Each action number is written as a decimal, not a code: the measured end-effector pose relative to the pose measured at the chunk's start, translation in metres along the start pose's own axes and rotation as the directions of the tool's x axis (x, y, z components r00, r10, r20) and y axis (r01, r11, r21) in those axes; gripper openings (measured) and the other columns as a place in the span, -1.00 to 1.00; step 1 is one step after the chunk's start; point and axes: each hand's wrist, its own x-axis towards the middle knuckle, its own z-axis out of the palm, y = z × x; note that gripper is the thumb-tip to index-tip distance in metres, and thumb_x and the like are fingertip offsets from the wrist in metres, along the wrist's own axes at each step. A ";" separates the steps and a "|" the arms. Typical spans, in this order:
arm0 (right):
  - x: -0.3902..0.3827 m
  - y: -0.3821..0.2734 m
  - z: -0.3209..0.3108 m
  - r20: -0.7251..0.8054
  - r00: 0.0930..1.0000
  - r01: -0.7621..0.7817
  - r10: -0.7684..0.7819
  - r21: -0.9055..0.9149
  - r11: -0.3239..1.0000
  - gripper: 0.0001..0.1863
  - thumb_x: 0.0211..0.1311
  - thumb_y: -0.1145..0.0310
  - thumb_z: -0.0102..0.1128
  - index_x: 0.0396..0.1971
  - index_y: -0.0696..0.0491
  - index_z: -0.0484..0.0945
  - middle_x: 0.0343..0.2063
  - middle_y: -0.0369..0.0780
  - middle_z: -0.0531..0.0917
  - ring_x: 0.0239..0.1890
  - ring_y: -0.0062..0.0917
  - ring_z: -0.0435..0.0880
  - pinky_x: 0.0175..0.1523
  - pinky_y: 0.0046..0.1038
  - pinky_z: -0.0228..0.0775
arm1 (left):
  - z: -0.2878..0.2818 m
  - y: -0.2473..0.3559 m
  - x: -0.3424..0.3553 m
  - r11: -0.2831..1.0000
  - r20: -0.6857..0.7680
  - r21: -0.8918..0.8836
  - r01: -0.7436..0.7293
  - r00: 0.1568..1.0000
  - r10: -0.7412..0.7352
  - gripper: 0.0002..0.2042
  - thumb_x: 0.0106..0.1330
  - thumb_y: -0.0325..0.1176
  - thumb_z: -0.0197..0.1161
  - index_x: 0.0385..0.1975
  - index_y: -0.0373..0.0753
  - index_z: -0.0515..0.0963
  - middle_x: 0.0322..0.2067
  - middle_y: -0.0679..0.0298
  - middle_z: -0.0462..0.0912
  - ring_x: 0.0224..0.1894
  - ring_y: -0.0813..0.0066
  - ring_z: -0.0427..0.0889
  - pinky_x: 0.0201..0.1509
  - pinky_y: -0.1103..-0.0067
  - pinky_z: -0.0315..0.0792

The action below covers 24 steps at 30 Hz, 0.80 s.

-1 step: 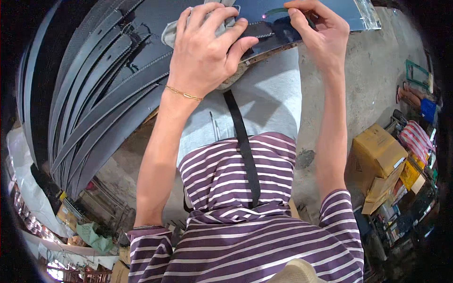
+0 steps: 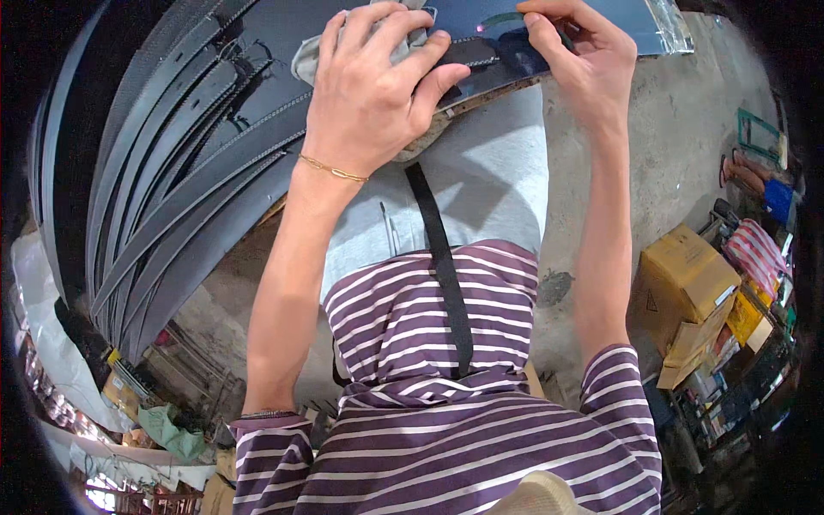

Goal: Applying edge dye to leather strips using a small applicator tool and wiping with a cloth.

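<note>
My left hand (image 2: 365,94) rests on a bunched grey cloth (image 2: 306,62), its fingers bent over it and the thumb apart. Beside that thumb lies the end of a black strap (image 2: 470,57) with pale stitching along its edges. Between thumb and fingers my right hand (image 2: 592,64) pinches a thin curved green stick (image 2: 502,18), which looks like a piece of mosquito coil. Its tip glows pink above the strap end. What lies under my left palm is hidden.
Many long black stitched straps (image 2: 163,172) fan out across the dark table (image 2: 639,26) on the left. Its front edge runs close to my lap. Cardboard boxes (image 2: 682,270) and mixed goods stand on the floor at right. Someone's legs (image 2: 747,174) show at far right.
</note>
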 end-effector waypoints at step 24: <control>0.002 0.006 0.000 0.011 0.999 0.052 -0.051 -0.069 0.996 -0.95 0.23 0.61 0.21 -0.36 0.23 0.64 -0.60 -0.41 0.58 -0.58 -0.86 0.42 -0.49 -0.73 0.19 | -0.003 0.006 0.005 0.993 0.004 -0.097 0.061 0.998 -0.060 -0.72 0.03 -0.33 0.44 -0.28 -0.34 0.66 -0.19 0.15 0.61 -0.03 0.09 0.54 0.11 0.22 0.40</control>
